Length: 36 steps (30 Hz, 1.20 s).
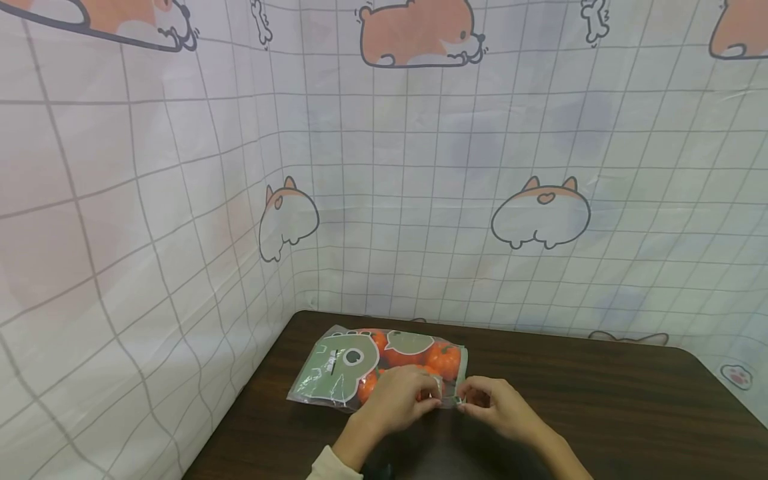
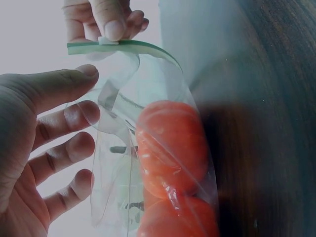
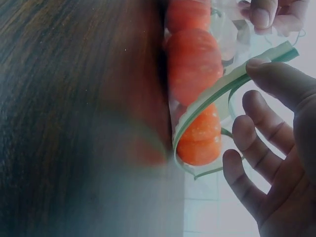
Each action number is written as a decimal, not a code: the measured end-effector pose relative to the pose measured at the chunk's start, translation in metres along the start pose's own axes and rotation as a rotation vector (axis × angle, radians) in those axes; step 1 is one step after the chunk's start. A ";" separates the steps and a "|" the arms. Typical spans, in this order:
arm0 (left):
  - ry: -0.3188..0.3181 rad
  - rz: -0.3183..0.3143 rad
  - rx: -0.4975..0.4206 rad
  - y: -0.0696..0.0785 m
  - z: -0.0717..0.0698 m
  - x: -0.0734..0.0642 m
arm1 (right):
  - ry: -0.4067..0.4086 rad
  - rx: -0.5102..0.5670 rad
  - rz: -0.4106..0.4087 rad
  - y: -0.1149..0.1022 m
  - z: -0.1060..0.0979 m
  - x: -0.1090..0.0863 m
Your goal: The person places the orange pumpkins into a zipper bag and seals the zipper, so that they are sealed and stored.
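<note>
A clear zip bag (image 1: pixel 336 373) with green bear print lies on the table, small orange pumpkins (image 1: pixel 445 361) inside it. At its right end, the green zip strip (image 3: pixel 212 101) bows outward, and the mouth gapes at the lower part. My right hand (image 1: pixel 501 407) pinches the white slider (image 2: pixel 107 41) near the strip's end, with its thumb on top and its other fingers (image 3: pixel 247 131) loosely bent. Beside the bag's near edge is my left hand (image 1: pixel 399 397). Its thumb and index finger stand apart, and clear film lies against the index fingertip (image 2: pixel 88 112).
Beneath everything is a dark wood-grain table (image 1: pixel 600 393). A white gridded cloth (image 1: pixel 408 220) with cartoon dogs hangs behind the table and along its left side. Something dark and unclear (image 1: pixel 378 467) shows at the bottom, near the left sleeve (image 1: pixel 335 465).
</note>
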<state>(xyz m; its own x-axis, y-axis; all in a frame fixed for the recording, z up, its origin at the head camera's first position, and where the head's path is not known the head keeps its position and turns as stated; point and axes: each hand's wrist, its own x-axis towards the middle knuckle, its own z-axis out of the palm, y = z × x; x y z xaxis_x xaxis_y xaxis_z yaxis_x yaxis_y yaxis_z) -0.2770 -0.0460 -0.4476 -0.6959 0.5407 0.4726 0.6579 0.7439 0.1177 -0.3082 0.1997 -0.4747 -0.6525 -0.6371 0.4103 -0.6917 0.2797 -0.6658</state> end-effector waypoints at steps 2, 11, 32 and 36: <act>0.000 0.003 -0.004 -0.001 0.000 0.000 | -0.001 -0.001 0.008 0.000 0.000 -0.001; -0.013 -0.013 -0.039 -0.001 -0.006 0.000 | -0.019 -0.034 0.056 -0.002 -0.002 -0.001; -0.042 -0.027 -0.091 -0.003 -0.018 0.001 | -0.018 -0.096 0.128 0.000 -0.004 -0.003; -0.052 -0.033 -0.098 -0.004 -0.019 0.001 | -0.016 -0.119 0.146 0.000 -0.004 -0.003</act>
<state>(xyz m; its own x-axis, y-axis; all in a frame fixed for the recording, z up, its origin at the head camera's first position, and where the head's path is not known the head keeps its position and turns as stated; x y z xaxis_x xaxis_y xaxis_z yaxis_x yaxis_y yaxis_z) -0.2748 -0.0554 -0.4314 -0.7297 0.5382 0.4217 0.6579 0.7207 0.2186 -0.3071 0.2049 -0.4730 -0.7446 -0.5942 0.3040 -0.6220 0.4525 -0.6391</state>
